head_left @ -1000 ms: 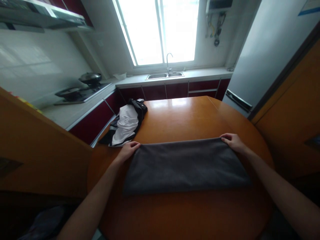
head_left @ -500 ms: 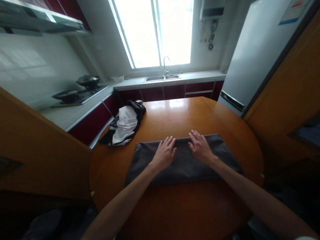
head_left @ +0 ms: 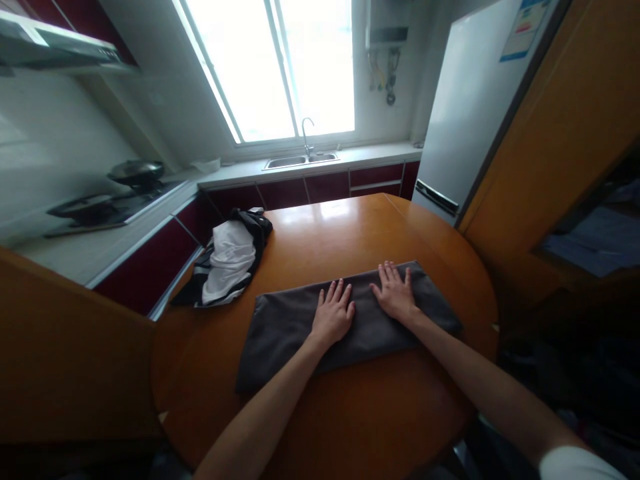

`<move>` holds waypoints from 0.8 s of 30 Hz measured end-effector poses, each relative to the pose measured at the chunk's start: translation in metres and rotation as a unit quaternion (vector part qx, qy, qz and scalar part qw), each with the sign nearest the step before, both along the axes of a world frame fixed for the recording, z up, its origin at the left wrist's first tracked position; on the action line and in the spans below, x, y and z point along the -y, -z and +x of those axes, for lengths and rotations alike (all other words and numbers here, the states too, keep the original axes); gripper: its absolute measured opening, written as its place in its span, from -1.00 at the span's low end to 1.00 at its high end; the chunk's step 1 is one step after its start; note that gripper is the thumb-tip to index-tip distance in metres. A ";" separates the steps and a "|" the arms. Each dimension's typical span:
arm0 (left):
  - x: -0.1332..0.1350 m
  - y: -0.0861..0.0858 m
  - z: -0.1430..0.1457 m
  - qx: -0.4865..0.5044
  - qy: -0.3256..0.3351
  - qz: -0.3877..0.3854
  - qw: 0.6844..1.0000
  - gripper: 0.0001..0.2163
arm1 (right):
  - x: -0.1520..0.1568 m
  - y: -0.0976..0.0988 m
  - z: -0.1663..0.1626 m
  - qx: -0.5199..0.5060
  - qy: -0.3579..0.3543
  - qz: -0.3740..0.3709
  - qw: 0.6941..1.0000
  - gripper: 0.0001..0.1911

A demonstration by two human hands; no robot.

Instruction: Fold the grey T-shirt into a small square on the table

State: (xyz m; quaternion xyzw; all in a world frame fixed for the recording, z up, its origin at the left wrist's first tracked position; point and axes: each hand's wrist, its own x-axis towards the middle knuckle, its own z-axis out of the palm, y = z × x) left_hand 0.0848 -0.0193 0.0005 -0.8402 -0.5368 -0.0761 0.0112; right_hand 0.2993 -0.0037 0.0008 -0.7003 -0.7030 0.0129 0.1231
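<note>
A dark grey cloth [head_left: 280, 333], folded into a long flat rectangle, lies across the near part of the wooden table [head_left: 330, 247]. My left hand [head_left: 333, 315] rests flat on its middle, fingers apart and pointing toward the far edge. To the right, my right hand [head_left: 394, 293] is also laid flat on the cloth, its fingers spread and the tips close to the far edge. Neither hand grips anything. The cloth's near edge is partly covered by my left forearm.
A crumpled black and white garment [head_left: 230, 257] lies at the table's left. Behind are a counter with a double sink [head_left: 301, 161] and a stove with pans [head_left: 136, 172]. A fridge [head_left: 465, 107] stands at the right, by a wooden panel [head_left: 545, 127].
The view has turned a little, so the room appears shifted left. My fingers are spread wider on the cloth, and both hands remain on it.
</note>
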 end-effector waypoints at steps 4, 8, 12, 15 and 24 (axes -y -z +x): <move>0.000 -0.001 0.001 0.018 0.003 -0.006 1.000 -0.47 | -0.007 0.005 0.037 -0.004 0.083 -0.012 0.996 -0.19; 0.002 -0.004 0.003 0.044 0.003 -0.012 0.999 -0.49 | -0.008 0.007 0.043 -0.002 0.083 0.006 0.997 -0.19; 0.004 -0.016 -0.006 0.085 -0.015 0.001 0.996 -0.51 | -0.007 0.012 0.043 0.006 0.089 0.006 0.996 -0.21; 0.001 -0.024 -0.024 0.083 -0.063 0.035 0.994 -0.54 | -0.008 0.016 0.046 0.009 0.090 0.003 0.996 -0.23; -0.005 -0.025 -0.060 0.032 -0.117 -0.021 0.992 -0.47 | -0.009 0.018 0.048 0.004 0.092 -0.004 0.996 -0.24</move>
